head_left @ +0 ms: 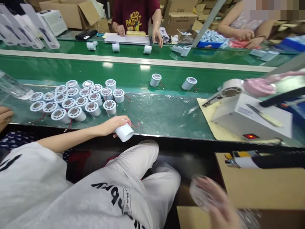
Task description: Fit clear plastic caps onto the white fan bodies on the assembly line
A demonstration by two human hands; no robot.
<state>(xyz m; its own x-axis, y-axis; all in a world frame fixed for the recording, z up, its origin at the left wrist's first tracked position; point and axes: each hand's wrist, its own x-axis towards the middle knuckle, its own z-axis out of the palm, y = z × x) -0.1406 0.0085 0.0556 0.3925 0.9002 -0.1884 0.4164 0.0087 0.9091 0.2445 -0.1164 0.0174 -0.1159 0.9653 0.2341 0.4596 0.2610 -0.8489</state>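
Note:
My left hand (111,125) is closed round a white cylindrical housing (125,133), held tilted just over the near edge of the bench. Thin red and dark wires show beside it. Low on the right, my right hand (218,200), smeared by motion, holds a clear, rounded plastic piece (197,192); its exact kind is too blurred to tell. A cluster of similar white housings (75,113) stands on the bench beyond my left forearm, ring-shaped slotted tops facing up, some with red wires trailing out.
Two more housings (155,80) sit on the green conveyor belt (124,68). At right stands a grey box-shaped machine (250,116) with a lit red switch. Cardboard boxes (264,183) are below it. Across the belt two people work; another person's hand (5,116) rests at far left.

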